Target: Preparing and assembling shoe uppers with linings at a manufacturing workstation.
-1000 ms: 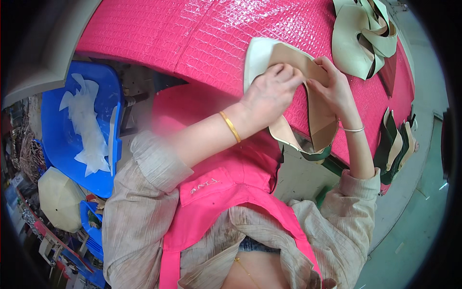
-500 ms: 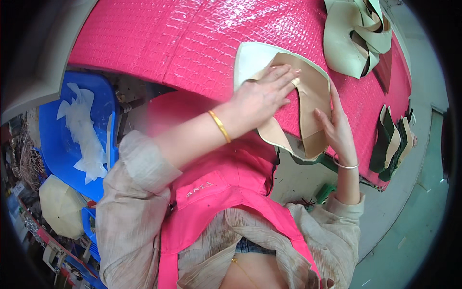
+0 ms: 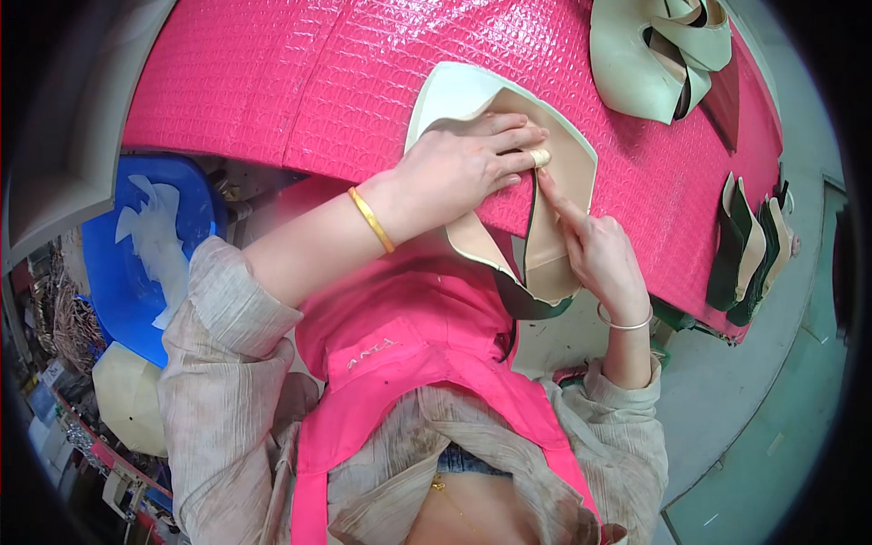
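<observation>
A: Go left to right. Far left?
B: Blue plastic shell (image 3: 113,272), chair or tub, can't tell. White sheet material (image 3: 156,222) lies in it, probably to keep it off the work surface.
A: Left hand (image 3: 468,162)?
B: Flat on the lined piece (image 3: 565,150), fingers straight, no grip showing, thumb hidden. Reads as a hold-down: broad palm, spread load. Cream band (image 3: 540,158) round one finger, maybe for protection.
A: Where's the piece?
B: At the near edge of the pink table (image 3: 227,109), pale tip on top, lower end past the edge. Tan lining up, likely so the inner face is reachable. Overhang presumably lets the curved part hang instead of buckling.
A: Right hand (image 3: 610,259)?
B: Index straight, tip on the lining right by the left fingertips. Other fingers curled; can't tell if they pinch anything. One fingertip suits a narrow spot, I'd say.
A: Far right?
B: Pale pieces (image 3: 627,77) heaped at the back, dark green and beige pieces (image 3: 747,245) standing side by side at the table's right end. Both clear of the elbows, within reach, I'd guess.
</observation>
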Available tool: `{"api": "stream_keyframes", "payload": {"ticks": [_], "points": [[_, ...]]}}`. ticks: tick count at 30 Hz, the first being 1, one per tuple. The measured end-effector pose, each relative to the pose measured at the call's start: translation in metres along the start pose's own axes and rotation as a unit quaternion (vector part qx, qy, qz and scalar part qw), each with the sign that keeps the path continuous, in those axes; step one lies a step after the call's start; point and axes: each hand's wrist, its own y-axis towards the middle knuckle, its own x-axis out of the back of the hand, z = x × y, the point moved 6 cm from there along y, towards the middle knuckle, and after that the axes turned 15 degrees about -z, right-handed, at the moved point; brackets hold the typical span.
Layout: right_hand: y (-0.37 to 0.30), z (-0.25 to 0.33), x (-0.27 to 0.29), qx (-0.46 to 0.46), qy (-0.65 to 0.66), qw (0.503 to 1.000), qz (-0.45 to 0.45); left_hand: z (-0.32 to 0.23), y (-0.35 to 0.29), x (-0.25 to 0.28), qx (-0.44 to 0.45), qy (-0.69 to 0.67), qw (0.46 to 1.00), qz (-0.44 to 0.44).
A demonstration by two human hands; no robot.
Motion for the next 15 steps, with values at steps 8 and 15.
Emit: {"api": "stream_keyframes", "payload": {"ticks": [8,15], "points": [[-0.035,0.006,-0.001,0.004,-0.04,0.999,0.02,0.002,0.0,0.0,-0.043,0.037,0.998,0.01],[0.012,0.04,0.018,0.154,0.059,0.968,-0.189,0.002,-0.002,0.002,0.02,-0.019,0.997,0.069]]}}
